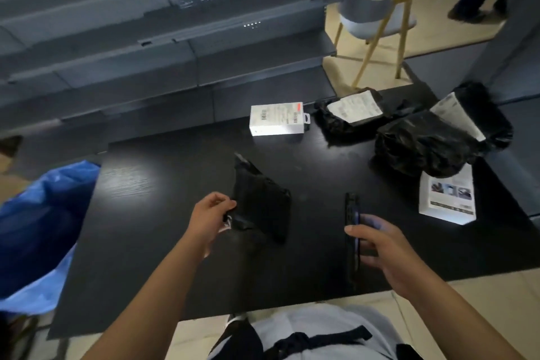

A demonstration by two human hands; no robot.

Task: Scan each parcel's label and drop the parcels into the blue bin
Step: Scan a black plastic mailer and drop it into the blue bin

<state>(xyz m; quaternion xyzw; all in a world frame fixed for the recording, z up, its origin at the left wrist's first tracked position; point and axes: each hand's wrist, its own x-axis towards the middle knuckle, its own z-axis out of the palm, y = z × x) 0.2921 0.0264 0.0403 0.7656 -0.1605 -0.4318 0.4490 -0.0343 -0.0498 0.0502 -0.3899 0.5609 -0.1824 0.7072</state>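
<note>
The left hand (211,213) pinches 1 black parcel (263,207); the right hand (382,245) grips 1 scanner (352,231); 2 black bags (350,111) and 2 white boxes (276,119) lie on the table (163,184).

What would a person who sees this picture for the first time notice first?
First, the two hands over the black table: the left hand grips a black parcel at its edge, and the right hand holds a dark scanner. Next, the white box at the table's far edge, bright against the dark top. Then the blue bin at the left.
</note>
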